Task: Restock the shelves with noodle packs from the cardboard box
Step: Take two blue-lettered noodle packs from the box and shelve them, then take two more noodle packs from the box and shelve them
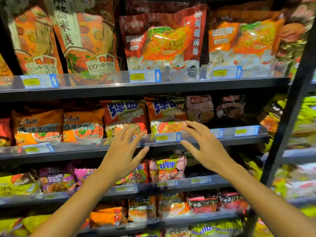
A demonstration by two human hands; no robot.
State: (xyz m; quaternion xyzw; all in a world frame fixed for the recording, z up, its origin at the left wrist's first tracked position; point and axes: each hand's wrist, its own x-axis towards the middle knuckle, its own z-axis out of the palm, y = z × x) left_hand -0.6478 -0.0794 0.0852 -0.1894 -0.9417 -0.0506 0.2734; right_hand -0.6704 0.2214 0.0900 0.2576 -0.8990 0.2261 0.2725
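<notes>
Nearest, two bare forearms reach up from the bottom edge toward the shelving. The left hand [124, 151] has its fingers [131, 132] spread and nearly straight, holding nothing; the tips lie in front of the clear rail of the second shelf [68, 152]. The right hand [207, 149] is spread the same way, palm toward the left, thumb low, fingers extended and empty; its tips are at the lower right corner of a red noodle pack with blue lettering [166, 115], though whether they touch it cannot be told. That pack stands upright on the second shelf, between the two hands, just above a white and yellow price tag [168, 137]. A twin pack [125, 115] stands just left of it, partly behind the left hand's fingers.

Below the hands, lower shelves carry more packs: a pink and yellow one [168, 168] under the right hand, purple ones [57, 180] to the left, red and black ones [215, 202] lower right.

Left on the second shelf stand two orange beef noodle packs [59, 127]; to the right, further back, a pink bag [200, 108] and a dark bag [230, 106].

Farther up, the top shelf [153, 84] holds large red and orange bags [162, 40] behind a clear rail with tags bearing blue arrows. A dark upright post [290, 108] bounds the shelving on the right, with blurred yellow goods beyond. The cardboard box is out of view.
</notes>
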